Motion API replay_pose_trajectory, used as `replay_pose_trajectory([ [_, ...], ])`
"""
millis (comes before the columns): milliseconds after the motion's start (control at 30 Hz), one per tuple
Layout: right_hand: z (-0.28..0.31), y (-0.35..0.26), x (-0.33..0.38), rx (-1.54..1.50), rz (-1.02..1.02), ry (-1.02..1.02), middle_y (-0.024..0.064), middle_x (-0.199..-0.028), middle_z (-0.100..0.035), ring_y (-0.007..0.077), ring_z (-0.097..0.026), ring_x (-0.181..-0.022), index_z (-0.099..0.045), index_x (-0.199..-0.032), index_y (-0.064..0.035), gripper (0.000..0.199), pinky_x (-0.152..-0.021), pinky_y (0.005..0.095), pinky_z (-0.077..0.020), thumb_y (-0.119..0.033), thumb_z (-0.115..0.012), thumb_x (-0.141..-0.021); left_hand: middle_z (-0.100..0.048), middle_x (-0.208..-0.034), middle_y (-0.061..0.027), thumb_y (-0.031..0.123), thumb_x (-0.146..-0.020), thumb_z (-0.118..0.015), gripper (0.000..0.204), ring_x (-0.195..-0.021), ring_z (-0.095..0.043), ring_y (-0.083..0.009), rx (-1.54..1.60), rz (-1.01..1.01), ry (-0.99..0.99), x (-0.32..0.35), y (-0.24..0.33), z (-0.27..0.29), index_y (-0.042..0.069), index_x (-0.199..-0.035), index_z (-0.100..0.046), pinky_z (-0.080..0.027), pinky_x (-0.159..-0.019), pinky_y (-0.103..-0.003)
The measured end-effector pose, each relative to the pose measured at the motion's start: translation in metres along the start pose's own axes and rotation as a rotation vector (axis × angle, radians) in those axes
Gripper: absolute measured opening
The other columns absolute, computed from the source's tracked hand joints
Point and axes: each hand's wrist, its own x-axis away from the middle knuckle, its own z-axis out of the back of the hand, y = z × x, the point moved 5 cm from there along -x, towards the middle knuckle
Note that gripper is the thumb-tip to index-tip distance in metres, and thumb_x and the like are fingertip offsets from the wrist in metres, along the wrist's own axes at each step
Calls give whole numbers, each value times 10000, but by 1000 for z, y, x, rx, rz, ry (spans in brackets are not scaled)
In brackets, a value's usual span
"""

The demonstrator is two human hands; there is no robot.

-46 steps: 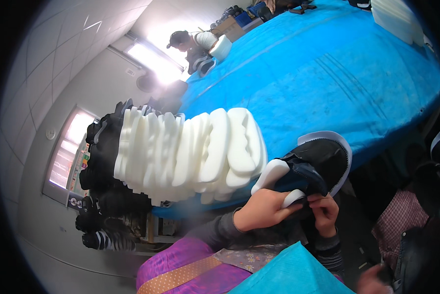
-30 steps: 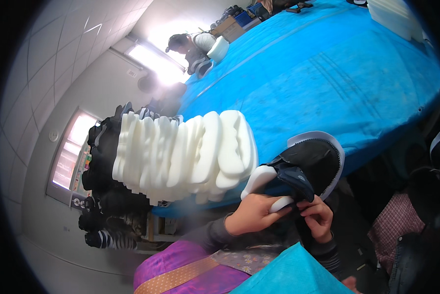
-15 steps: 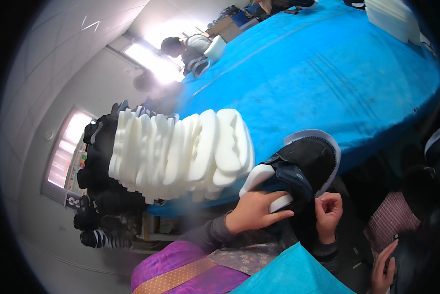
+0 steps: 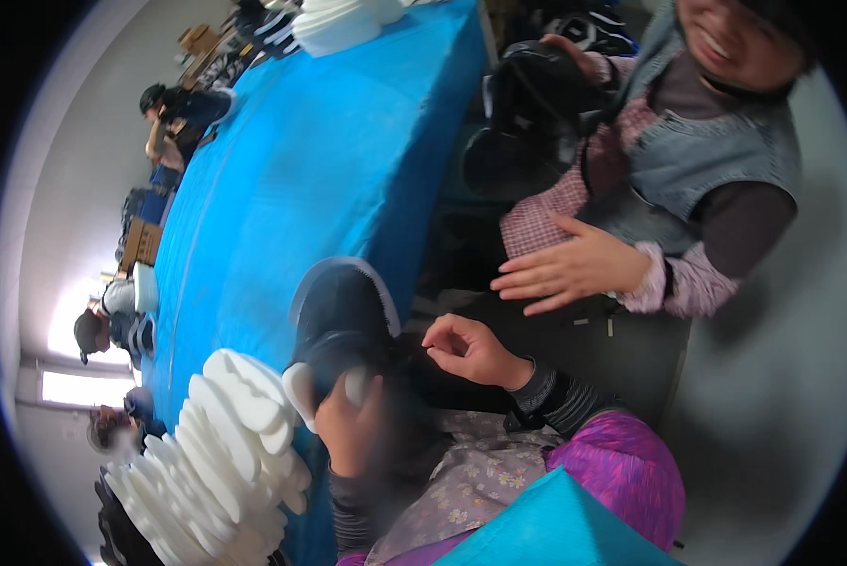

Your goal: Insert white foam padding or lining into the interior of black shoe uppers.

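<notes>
Blue table (image 4: 291, 170) fills upper left. Stack of white insoles (image 4: 216, 462) at its near edge. Black shoe (image 4: 343, 316) just right of stack, long axis running away from wearer, heel end nearest. Left hand (image 4: 348, 424) curled round heel, white insole (image 4: 301, 391) under fingers. Right hand (image 4: 470, 349) loosely curled, empty, just right of shoe.

Daylight is coming in from a window (image 4: 74, 387) at lower left, blowing out to white glare there. The blue surface (image 4: 282, 179) is lit evenly, colours bright; no hard shadows showing. Fisheye is bending straight edges toward the rim, w/ black vignette all round. Left hand (image 4: 348, 429) is smearing w/ motion blur; the stack of white foam pieces (image 4: 216, 462) is looking soft, possibly out of focus. Right hand (image 4: 470, 351) is sharper.
</notes>
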Motion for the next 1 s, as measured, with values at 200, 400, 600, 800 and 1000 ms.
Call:
replay_pose_trajectory([
  [200, 1, -24, 28, -27, 19, 59, -73, -784, -478, 17, -449, -702, -582, -1013, -76, 139, -645, 198, -387, -5, -654, -917, -681, -800, -245, 284, -911, -710, 298, -766, -679, -399, 33, -44, 76, 18, 26, 11, -7, -976, -722, -501, -671, -418],
  [400, 2, -40, 35, 31, 55, 66, -80, -769, -490, 2, -443, -700, -573, -968, -78, 129, -634, 190, -375, -20, -680, -925, -602, -701, -17, 156, -946, -660, 212, -660, -516, -86, 377, -43, 91, 51, 12, 66, -44, -1006, -695, -419, -602, -279],
  [600, -5, -54, 35, 47, 106, 119, -76, -771, -454, 0, -388, -686, -568, -987, -67, 90, -617, 186, -344, -19, -638, -957, -602, -730, 14, 138, -939, -656, 217, -699, -514, -60, 477, 73, -130, 102, -5, 85, -64, -1008, -692, -412, -616, -249],
  [800, -19, -51, 35, 22, 158, 99, -73, -794, -418, 9, -363, -691, -537, -1119, -72, 143, -619, 184, -330, -55, -602, -993, -665, -771, -26, 148, -928, -668, 231, -728, -572, -81, 461, 105, -269, 122, -20, 74, -65, -1014, -688, -470, -675, -260],
  [1000, -25, -60, 35, 97, 148, 14, -50, -816, -375, 38, -374, -723, -504, -1183, -74, 243, -651, 218, -349, -30, -608, -968, -699, -788, -76, 152, -924, -664, 221, -741, -627, -112, 396, 150, -324, 135, -35, 66, -43, -1025, -693, -497, -695, -278],
])
